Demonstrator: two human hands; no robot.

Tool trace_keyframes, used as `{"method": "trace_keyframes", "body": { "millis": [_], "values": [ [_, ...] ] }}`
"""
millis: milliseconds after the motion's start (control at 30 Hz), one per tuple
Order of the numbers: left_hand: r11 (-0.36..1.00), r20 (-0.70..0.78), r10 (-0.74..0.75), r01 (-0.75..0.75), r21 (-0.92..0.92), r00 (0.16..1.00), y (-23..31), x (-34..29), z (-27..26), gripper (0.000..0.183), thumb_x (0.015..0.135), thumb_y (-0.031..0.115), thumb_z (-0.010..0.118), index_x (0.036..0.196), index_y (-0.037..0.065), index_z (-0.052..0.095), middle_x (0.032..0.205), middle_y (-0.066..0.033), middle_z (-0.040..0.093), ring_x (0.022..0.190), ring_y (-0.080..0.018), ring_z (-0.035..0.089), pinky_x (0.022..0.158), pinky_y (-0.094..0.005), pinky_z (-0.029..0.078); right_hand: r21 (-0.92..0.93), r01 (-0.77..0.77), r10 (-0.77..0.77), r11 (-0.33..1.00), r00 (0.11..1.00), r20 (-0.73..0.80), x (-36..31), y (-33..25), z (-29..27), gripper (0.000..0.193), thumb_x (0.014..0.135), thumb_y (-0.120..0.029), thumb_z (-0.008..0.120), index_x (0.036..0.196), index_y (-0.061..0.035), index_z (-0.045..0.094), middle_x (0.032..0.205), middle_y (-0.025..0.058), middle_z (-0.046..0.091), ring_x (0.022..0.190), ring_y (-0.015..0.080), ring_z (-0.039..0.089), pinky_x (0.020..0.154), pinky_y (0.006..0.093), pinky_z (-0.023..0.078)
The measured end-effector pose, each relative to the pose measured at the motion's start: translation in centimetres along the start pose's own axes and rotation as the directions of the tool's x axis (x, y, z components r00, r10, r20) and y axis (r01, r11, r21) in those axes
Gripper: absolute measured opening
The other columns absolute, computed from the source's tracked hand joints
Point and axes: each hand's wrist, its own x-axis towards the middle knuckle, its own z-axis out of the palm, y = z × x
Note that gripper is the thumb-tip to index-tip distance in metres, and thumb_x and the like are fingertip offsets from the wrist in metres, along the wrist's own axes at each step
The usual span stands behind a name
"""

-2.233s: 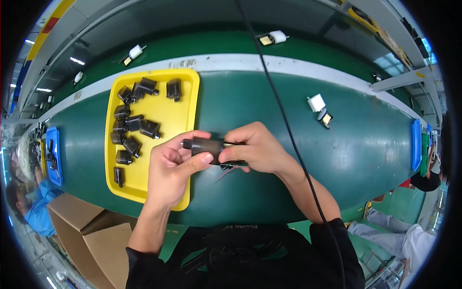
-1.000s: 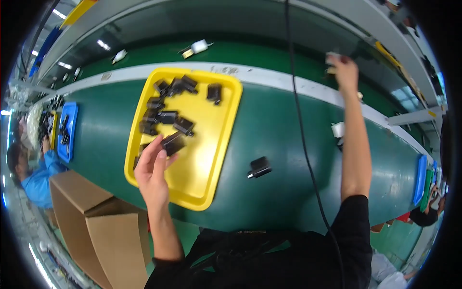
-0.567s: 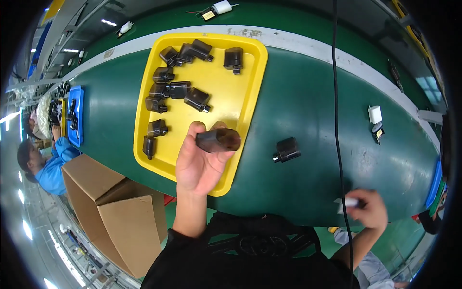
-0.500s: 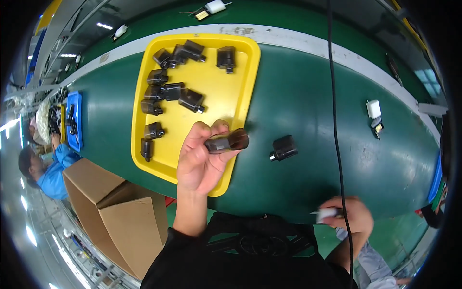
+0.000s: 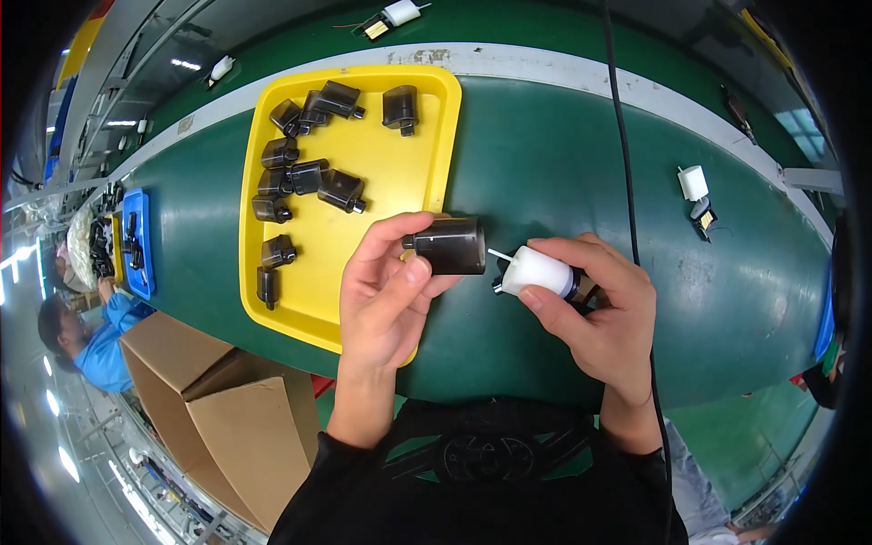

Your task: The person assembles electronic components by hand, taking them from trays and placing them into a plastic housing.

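My left hand [image 5: 381,304] grips a dark translucent plastic housing [image 5: 454,247] between thumb and fingers, lying sideways with its wide end to the right. Facing that end, my right hand [image 5: 609,313] pinches a white cylindrical part [image 5: 538,271] with a thin white stem pointing left. A dark section at the part's other end is mostly covered by my fingers. The stem tip is close to the housing but apart from it. Beside my left hand lies a yellow tray [image 5: 400,186] with several similar dark housings [image 5: 341,191].
A black cable [image 5: 620,136] hangs across the right side. Another white part with a small board [image 5: 695,186] lies on the green bench [image 5: 736,309]. An open cardboard box [image 5: 245,427] stands at lower left. Far left, a person in blue [image 5: 113,341] sits near a blue tray [image 5: 138,245].
My right hand has come up and left from the bench's near edge with the white part. My left hand has turned the housing sideways. The loose housing on the bench is now largely hidden.
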Motion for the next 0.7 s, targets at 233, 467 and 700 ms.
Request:
{"method": "trace_keyframes", "body": {
  "millis": [233,467,700],
  "values": [
    [0.984,0.078,0.035,-0.048,0.173,0.996,-1.0,-0.1,-0.3,0.045,0.079,-0.009,0.064,0.121,-0.005,0.049,0.113,-0.0205,0.059,0.106,-0.0242,0.059,0.09,-0.0358,0.05,-0.136,0.131,-0.134,0.982,0.991,-0.007,-0.1,0.1,0.0,0.031,0.071,-0.002,0.076,0.1,0.0007,0.064,0.076,0.0096,0.061,0.058,0.0139,0.056,0.049,0.0231,0.043],
    [0.991,0.089,0.033,-0.044,0.126,0.995,-1.6,-0.1,0.3,0.044,0.078,-0.011,0.064,0.119,-0.005,0.049,0.109,-0.022,0.06,0.101,-0.0255,0.062,0.082,-0.038,0.057,-0.101,0.142,-0.146,0.985,0.989,-0.037,-0.4,0.1,-0.1,0.031,0.071,-0.002,0.076,0.099,0.0007,0.065,0.076,0.0096,0.061,0.058,0.0139,0.057,0.047,0.0226,0.042],
    [0.997,0.062,0.023,-0.028,0.078,0.998,-1.4,-0.8,1.6,0.046,0.076,-0.013,0.065,0.119,-0.006,0.049,0.11,-0.0216,0.06,0.101,-0.0243,0.062,0.082,-0.0355,0.057,-0.148,0.217,-0.224,0.965,0.974,-0.032,-1.2,-0.2,0.4,0.034,0.071,-0.001,0.076,0.102,0.0029,0.063,0.076,0.01,0.061,0.058,0.0146,0.057,0.048,0.0237,0.043]
  ]
}}
